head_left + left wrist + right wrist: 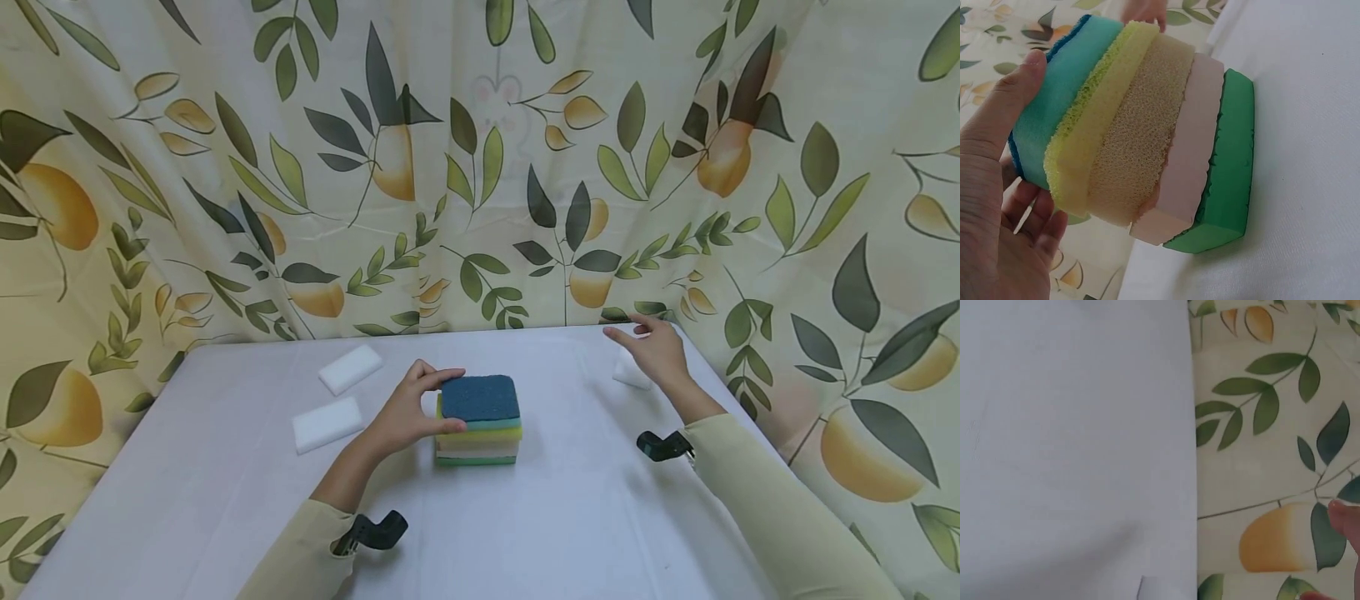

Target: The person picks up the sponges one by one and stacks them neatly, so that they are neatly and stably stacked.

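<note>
A stack of sponges stands on the white table: a green sponge [1229,169] at the bottom, then pink, beige and yellow ones, and a teal sponge [480,398] with a dark blue scouring face on top. At the stack's left side, my left hand [408,408] holds the teal sponge, thumb at the near corner and index finger at the far one. My right hand [660,354] is over a white sponge block [632,371] near the back right edge, thumb and fingers apart. The hand partly covers that block, and only its corner shows in the right wrist view.
Two more white sponge blocks lie left of the stack, one farther back [350,369] and one nearer [327,424]. A curtain [480,192] printed with leaves and fruit hangs behind the table [585,517]. Each wrist wears a small black camera.
</note>
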The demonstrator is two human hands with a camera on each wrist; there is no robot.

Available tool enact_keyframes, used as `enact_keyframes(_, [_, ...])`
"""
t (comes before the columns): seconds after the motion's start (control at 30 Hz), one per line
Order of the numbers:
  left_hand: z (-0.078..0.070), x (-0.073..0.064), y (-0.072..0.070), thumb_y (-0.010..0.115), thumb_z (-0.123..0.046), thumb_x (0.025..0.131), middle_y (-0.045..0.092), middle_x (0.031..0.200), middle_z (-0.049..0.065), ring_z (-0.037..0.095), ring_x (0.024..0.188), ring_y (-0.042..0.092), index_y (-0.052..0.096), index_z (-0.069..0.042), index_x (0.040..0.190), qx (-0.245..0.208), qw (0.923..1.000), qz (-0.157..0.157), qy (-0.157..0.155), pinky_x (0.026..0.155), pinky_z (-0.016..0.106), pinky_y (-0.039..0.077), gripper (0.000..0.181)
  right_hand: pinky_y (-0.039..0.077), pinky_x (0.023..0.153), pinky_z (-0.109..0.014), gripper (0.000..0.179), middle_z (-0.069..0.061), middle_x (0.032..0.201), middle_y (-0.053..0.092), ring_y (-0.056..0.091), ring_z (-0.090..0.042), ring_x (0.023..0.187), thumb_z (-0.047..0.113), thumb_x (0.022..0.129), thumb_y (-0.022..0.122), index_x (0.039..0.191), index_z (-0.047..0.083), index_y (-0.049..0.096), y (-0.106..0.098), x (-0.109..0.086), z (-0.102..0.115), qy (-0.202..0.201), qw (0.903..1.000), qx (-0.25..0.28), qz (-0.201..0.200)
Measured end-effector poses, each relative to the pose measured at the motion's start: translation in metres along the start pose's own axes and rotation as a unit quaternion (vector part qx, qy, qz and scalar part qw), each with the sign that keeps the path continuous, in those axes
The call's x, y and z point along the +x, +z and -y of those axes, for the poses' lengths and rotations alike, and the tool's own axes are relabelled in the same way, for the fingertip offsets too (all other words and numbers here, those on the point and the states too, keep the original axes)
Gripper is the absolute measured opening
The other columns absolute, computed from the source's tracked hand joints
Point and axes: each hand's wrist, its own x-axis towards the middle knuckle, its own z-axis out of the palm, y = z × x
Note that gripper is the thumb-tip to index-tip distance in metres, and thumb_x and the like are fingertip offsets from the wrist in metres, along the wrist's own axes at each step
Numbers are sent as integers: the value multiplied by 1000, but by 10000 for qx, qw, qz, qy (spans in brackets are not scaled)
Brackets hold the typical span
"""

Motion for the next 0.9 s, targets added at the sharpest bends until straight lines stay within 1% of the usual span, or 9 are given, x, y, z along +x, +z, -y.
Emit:
enact_keyframes(0.17, [0, 0, 0, 89, -36, 70, 37, 98, 5, 25, 122, 48, 58, -27, 137, -11, 10000, -3, 15, 105, 57, 38, 75, 43, 99, -54, 91, -29, 138, 44, 44, -43, 124, 60, 89, 61, 148, -5, 35, -4, 5, -20, 685, 9976, 7, -70])
enact_keyframes(0.27, [0, 0, 0, 89, -36, 70, 37, 98, 6, 26, 122, 50, 58, -26, 138, -32, 10000, 8, 40, 107, 56, 38, 75, 41, 103, -55, 94, -31, 142, 40, 42, -45, 128, 60, 89, 61, 149, -5, 31, -5, 6, -30, 1095, 9940, -16, 9])
enact_keyframes(0.33, [0, 0, 0, 89, -36, 70, 37, 98, 7, 26, 122, 51, 58, -25, 138, -27, 10000, 16, 53, 107, 55, 39, 75, 38, 106, -55, 95, -32, 144, 39, 41, -46, 130, 60, 89, 60, 150, -6, 29, -4, 8, -36, 1261, 9920, -45, 92])
enact_keyframes(0.47, [-1, 0, 0, 89, -35, 70, 37, 98, 5, 23, 119, 51, 58, -25, 138, 14, 10000, 23, 57, 108, 49, 40, 76, 35, 110, -54, 98, -33, 146, 38, 39, -46, 133, 60, 88, 61, 150, -7, 26, -1, 9, -48, 1433, 9894, -62, 216])
enact_keyframes(0.63, [-1, 0, 1, 90, -33, 70, 38, 100, 10, 21, 117, 52, 58, -23, 138, 6, 10000, 0, 97, 108, 46, 40, 76, 33, 111, -54, 98, -33, 148, 35, 36, -46, 137, 59, 89, 62, 151, -8, 25, 10, 8, -60, 1619, 9864, 54, 266])
enact_keyframes(0.7, [-1, -1, 1, 90, -33, 70, 39, 101, 10, 22, 115, 52, 58, -22, 138, -9, 9999, -26, 123, 108, 46, 41, 75, 33, 111, -55, 98, -34, 148, 34, 35, -46, 136, 57, 89, 62, 150, -10, 24, 14, 6, -63, 1633, 9862, 103, 258])
enact_keyframes(0.77, [-1, -1, 1, 90, -32, 70, 40, 101, 7, 23, 116, 54, 58, -22, 137, -29, 9999, -54, 134, 108, 48, 41, 75, 33, 110, -56, 98, -34, 147, 34, 36, -46, 135, 56, 89, 63, 150, -11, 24, 19, 5, -66, 1636, 9861, 139, 245])
enact_keyframes(0.9, [-1, -1, 2, 90, -32, 69, 42, 101, 3, 27, 121, 56, 58, -22, 137, -95, 9998, -86, 123, 107, 52, 41, 75, 34, 109, -56, 100, -35, 145, 34, 38, -44, 129, 54, 87, 66, 149, -13, 24, 27, 4, -70, 1663, 9856, 222, 209])
